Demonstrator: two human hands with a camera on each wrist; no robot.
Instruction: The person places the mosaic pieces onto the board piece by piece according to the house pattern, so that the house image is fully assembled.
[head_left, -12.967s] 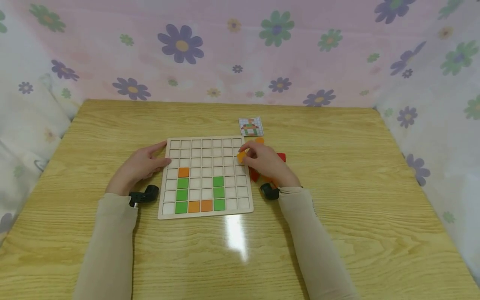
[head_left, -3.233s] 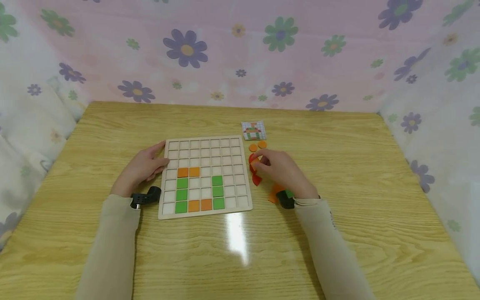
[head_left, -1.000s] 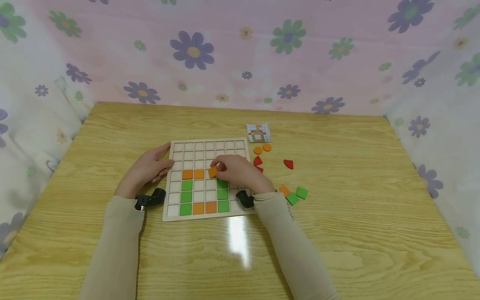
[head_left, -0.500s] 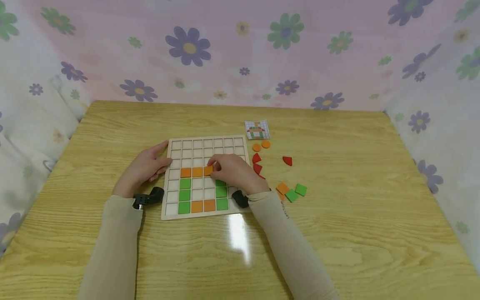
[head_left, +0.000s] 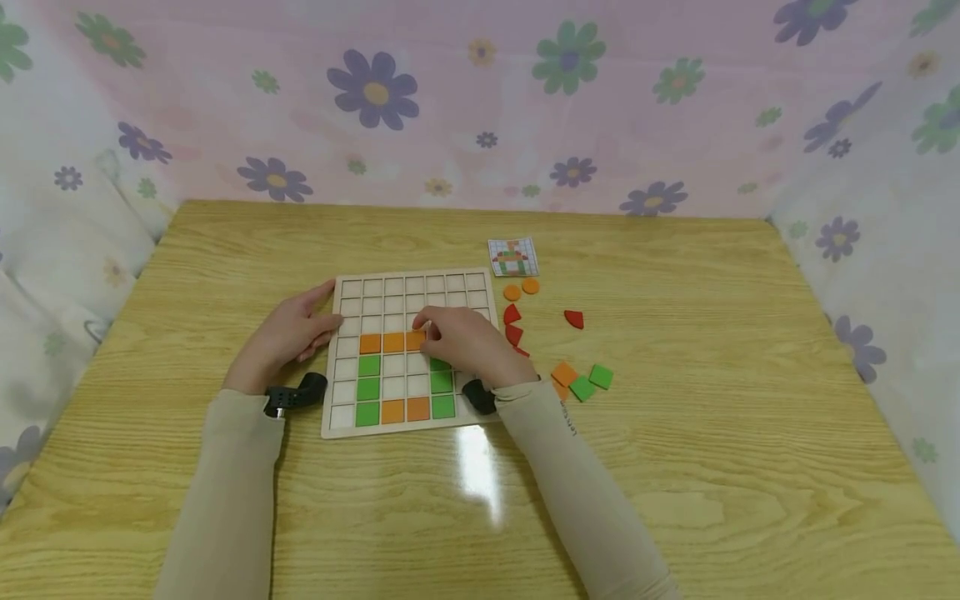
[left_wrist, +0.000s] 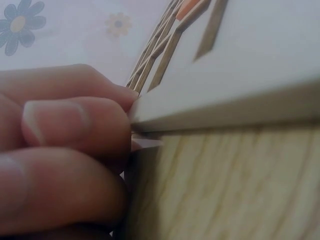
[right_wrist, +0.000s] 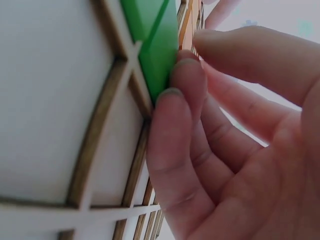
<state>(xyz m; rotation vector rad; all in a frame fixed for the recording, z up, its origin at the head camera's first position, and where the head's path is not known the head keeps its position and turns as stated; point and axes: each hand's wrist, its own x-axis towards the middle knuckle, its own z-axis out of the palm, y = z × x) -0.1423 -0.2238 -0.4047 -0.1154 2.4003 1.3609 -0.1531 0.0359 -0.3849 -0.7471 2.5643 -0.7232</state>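
In the head view my left hand (head_left: 287,337) holds the left edge of a wooden grid board (head_left: 343,392). Its thumb lies on the rim and its index finger reaches the upper left corner. The left wrist view has curled fingers (left_wrist: 75,125) against the board's side. Over the middle of the grid, my right hand (head_left: 468,343) pinches an orange square tile (head_left: 414,340), third in a row beside two orange tiles (head_left: 382,342). Its fingers partly cover that tile. Green tiles (right_wrist: 160,55) lie just beyond the right fingertips in the right wrist view.
Right of the board lie two orange discs (head_left: 521,289), several red quarter-round pieces (head_left: 573,319), loose green squares (head_left: 591,382) and orange squares (head_left: 564,374). A small pattern card (head_left: 513,257) lies behind them. Green columns (head_left: 368,389) and two orange tiles (head_left: 405,410) fill lower cells.
My right hand has brought an orange square from the pieces at the right onto the grid. The tile, tilted one second ago, now lies level in its row. My left hand stays at the board.
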